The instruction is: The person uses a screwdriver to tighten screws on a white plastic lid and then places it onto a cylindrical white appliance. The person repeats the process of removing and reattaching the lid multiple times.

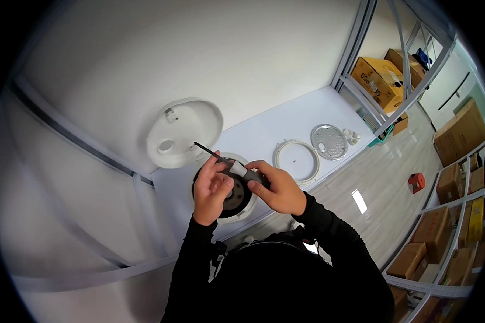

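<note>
Both hands hold a screwdriver point(221, 159) with a thin black shaft and a grey-white handle above an open white rice cooker point(237, 202). My left hand point(213, 185) pinches the shaft near the handle. My right hand point(275, 185) grips the handle end. The cooker's round lid point(183, 132) stands open behind it, leaning toward the wall. Inside the cooker body a dark heating plate point(237, 198) shows between my hands.
On the white table point(264, 129) to the right lie a white ring seal point(296, 159), a perforated metal disc point(329, 141) and small white parts point(352, 135). Cardboard boxes point(380, 78) sit on shelves at right. A red object point(416, 182) lies on the floor.
</note>
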